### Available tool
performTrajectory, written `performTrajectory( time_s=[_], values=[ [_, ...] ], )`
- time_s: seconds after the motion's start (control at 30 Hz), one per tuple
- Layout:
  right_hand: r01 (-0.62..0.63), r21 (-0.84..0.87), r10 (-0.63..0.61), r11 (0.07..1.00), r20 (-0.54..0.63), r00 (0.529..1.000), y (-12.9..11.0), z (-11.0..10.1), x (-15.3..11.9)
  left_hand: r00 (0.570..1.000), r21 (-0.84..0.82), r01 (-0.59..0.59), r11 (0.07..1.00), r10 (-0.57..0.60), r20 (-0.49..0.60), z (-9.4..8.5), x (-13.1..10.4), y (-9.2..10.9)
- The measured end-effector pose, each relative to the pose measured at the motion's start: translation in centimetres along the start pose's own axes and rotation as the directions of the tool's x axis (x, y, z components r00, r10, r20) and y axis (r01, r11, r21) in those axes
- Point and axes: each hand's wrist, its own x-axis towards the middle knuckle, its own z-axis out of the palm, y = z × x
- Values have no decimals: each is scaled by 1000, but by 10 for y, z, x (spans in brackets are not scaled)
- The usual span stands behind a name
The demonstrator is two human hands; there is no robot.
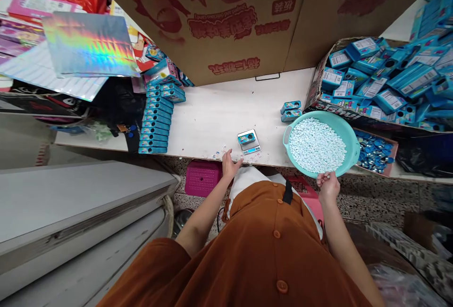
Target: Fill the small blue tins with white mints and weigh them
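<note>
My left hand (231,165) rests at the table's front edge, its fingers apart and holding nothing. Just beyond it is a small digital scale (255,146), with a blue printed box (247,138) lying on its plate. My right hand (328,186) is closed at the near rim of a turquoise basin (355,142); what its curled fingers hold is hidden. Small pale, pellet-like pieces (316,146) fill much of that basin. Two more blue boxes (291,115) stand on the table to the left of the basin's far side.
Blue boxes (155,125) form a long row on the left. A carton (313,104) heaped with similar boxes stands right, above a tray of blue and silver caps (375,153). A large cardboard box (233,47) bounds the back. A magenta stool (202,178) sits below the table edge.
</note>
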Motion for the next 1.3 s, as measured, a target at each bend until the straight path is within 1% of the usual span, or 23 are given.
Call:
performTrajectory(
  time_s=[0.07, 0.13, 0.2, 0.23, 0.27, 0.33, 0.43, 0.5, 0.57, 0.63, 0.7, 0.73, 0.83, 0.9, 0.93, 1.0, 1.03, 1.07, 1.1, 1.13, 1.17, 1.23, 1.3],
  values=[
    [-21, -23, 20, 1000, -9, 1000, 1, 0, 3, 999, -12, -37, 999, 36, -39, -2, 14, 6],
    [-6, -113, 5, 994, -6, 1000, 1, 2, 10, 996, -22, -58, 998, 56, -72, -6, 24, 11],
    [74, -267, -65, 961, 43, 997, 0, 7, 21, 995, -26, -62, 998, 60, -83, -8, 27, 14],
    [142, -364, -120, 920, 83, 989, -2, 10, 28, 995, -24, -61, 998, 59, -80, -9, 25, 14],
    [225, -461, -185, 858, 132, 974, -3, 15, 36, 996, -21, -60, 998, 59, -71, -10, 22, 14],
    [410, -621, -301, 668, 278, 912, -3, 26, 51, 997, -10, -62, 998, 61, -50, -10, 11, 13],
    [658, -683, -388, 318, 539, 747, 4, 42, 67, 998, 3, -52, 999, 52, -34, -10, -9, 9],
    [732, -668, -408, 133, 637, 655, 14, 49, 73, 999, 8, -35, 999, 36, -33, -11, -22, 4],
    [743, -669, -428, 34, 661, 616, 23, 52, 77, 999, 17, -14, 1000, 15, -31, -14, -33, 1],
    [740, -672, -433, 10, 664, 609, 30, 53, 80, 1000, 28, 4, 1000, -3, -30, -18, -42, -3],
    [735, -677, -428, 22, 658, 619, 33, 52, 84, 999, 35, 19, 999, -18, -36, -22, -48, -5],
    [723, -690, -429, 41, 641, 636, 32, 51, 87, 999, 35, 25, 999, -24, -37, -24, -50, -5],
    [630, -757, -459, 172, 504, 731, 24, 53, 91, 999, 35, 37, 999, -36, -37, -29, -53, -6],
    [542, -764, -487, 349, 347, 802, 15, 56, 91, 999, 32, 44, 999, -43, -34, -31, -53, -5],
    [499, -725, -479, 475, 263, 838, 9, 59, 90, 998, 28, 47, 998, -47, -34, -32, -52, -5],
    [386, -517, -380, 764, 122, 917, -4, 67, 84, 998, 15, 48, 999, -47, -30, -34, -49, -3],
    [300, -358, -287, 884, 90, 954, -10, 72, 80, 999, 8, 42, 999, -42, -23, -35, -47, -3],
    [194, -192, -177, 962, 98, 979, -17, 77, 74, 999, 3, 33, 999, -33, -15, -36, -44, -2],
    [77, -46, -70, 996, 146, 987, -23, 83, 68, 1000, -1, 23, 1000, -23, -4, -36, -41, -2],
    [-34, 63, 20, 997, 218, 976, -28, 90, 61, 1000, -3, 14, 1000, -14, 9, -37, -38, -2],
    [-132, 134, 86, 982, 302, 949, -32, 98, 53, 1000, -5, 7, 1000, -6, 21, -38, -33, -3],
    [-270, 204, 157, 941, 443, 882, -36, 117, 36, 999, -11, -6, 1000, 7, 39, -40, -23, -4],
    [-340, 245, 178, 908, 508, 843, -34, 141, 19, 999, -25, -22, 999, 23, 46, -43, -12, -5]
  ],
)
